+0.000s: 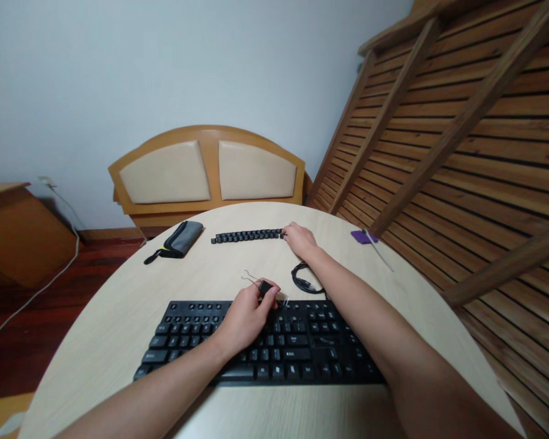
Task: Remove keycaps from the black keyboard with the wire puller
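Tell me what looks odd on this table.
The keyboard has bare key positions along its upper-left rows, while loose keycaps stand in rows farther back, by the right hand. Nothing looks spilled.

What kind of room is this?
Probably a bedroom, though I can't be sure. Beyond the round table is what looks like a padded headboard, and on the right is a big slatted wooden frame, maybe part of a bed.

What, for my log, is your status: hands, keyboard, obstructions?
Left hand over keyboard, holding wire tool. Right hand at loose keycaps. Keyboard looks partly stripped. Forearms partly cover it.
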A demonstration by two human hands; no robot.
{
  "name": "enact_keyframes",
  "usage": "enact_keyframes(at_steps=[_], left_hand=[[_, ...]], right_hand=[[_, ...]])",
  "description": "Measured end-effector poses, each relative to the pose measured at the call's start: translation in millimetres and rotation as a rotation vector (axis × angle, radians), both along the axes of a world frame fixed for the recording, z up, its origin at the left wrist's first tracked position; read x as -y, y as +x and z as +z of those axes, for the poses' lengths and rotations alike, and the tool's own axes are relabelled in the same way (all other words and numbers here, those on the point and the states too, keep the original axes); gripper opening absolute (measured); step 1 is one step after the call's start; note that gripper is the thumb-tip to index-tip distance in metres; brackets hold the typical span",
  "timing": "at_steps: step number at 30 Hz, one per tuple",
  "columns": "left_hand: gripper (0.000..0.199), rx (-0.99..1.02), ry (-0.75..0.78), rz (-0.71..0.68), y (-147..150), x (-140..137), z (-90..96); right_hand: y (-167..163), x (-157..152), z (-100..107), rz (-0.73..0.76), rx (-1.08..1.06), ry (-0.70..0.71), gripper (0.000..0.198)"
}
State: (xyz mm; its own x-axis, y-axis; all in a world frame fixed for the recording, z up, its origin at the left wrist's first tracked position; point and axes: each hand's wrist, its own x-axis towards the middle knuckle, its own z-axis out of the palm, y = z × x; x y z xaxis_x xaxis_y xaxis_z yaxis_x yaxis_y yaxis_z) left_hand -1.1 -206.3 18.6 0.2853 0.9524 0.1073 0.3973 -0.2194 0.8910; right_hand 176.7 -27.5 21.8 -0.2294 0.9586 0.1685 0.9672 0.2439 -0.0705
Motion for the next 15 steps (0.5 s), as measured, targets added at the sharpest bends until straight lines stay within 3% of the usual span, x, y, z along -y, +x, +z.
enact_keyframes(at_steps=[15], left_hand=[[0.03, -0.022, -0.001, -0.004, 0.4, -0.3, 1.6]], right_hand=[[-3.1, 1.0, -3.1, -0.016, 0.012, 0.016, 0.03]])
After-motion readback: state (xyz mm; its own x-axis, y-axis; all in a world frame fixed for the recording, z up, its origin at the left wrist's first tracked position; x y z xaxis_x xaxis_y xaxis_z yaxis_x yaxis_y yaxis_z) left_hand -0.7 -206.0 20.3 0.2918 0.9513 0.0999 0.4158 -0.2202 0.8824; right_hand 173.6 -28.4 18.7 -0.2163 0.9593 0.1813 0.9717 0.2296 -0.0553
